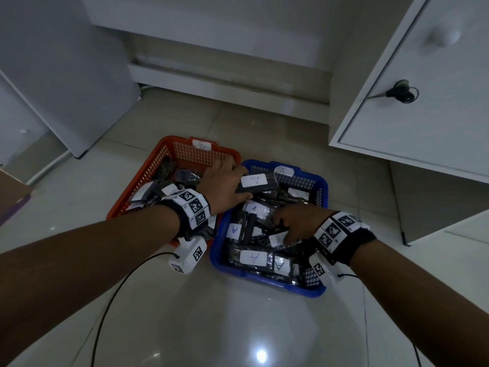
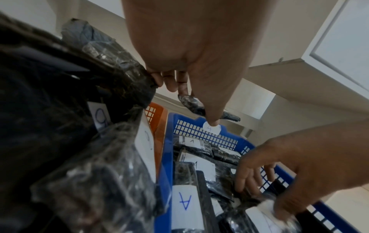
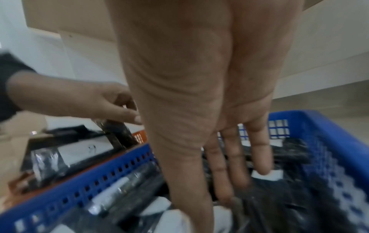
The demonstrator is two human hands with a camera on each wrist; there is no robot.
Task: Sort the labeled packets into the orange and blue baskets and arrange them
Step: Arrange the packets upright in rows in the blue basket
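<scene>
An orange basket tagged B stands left of a blue basket tagged A, side by side on the floor. Both hold several black plastic packets with white letter labels. My left hand grips a black packet labelled A and holds it above the blue basket's far left corner. In the left wrist view the thumb and fingers pinch this packet. My right hand lies low inside the blue basket, and its straight fingers press on the packets there.
An open white cabinet door with a key hangs at the right, another white door at the left. A cardboard box sits at the left edge. Black cables trail over the glossy tiled floor in front.
</scene>
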